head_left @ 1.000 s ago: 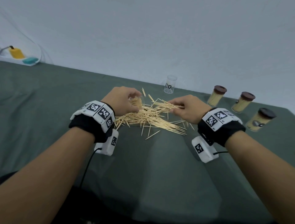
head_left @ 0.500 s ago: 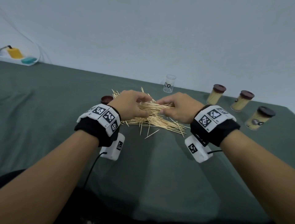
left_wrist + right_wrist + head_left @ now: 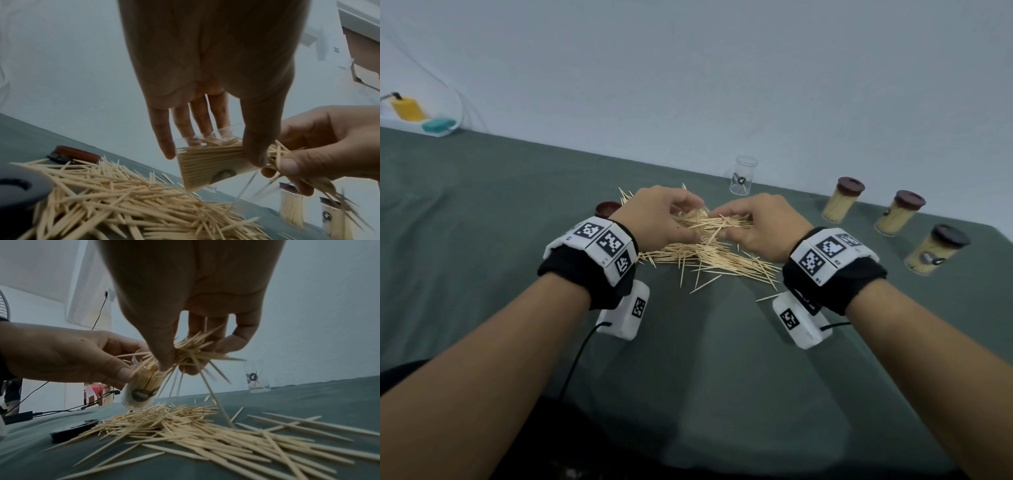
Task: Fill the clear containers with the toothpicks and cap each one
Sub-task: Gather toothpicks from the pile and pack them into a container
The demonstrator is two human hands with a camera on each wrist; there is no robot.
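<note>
My left hand (image 3: 664, 219) grips a clear container (image 3: 207, 164) nearly full of toothpicks, tilted with its mouth toward my right hand; the same container (image 3: 141, 391) hangs just above the pile in the right wrist view. My right hand (image 3: 753, 226) pinches a bunch of toothpicks (image 3: 193, 352) at the container's mouth, and some stick out or fall loose. A loose pile of toothpicks (image 3: 709, 257) lies on the green cloth under both hands. A brown cap (image 3: 607, 208) lies left of the pile. An empty clear container (image 3: 743, 175) stands behind the pile.
Three capped, filled containers (image 3: 842, 202) (image 3: 899, 217) (image 3: 936, 248) stand in a row at the right. The table (image 3: 482, 212) ends near a pale wall. A white tray with a yellow and a teal object (image 3: 417, 116) sits far left.
Both hands came together over the pile and lifted. The left hand raised and tilted the container, and the right hand brought a bunch of toothpicks to its mouth. The brown cap came into view.
</note>
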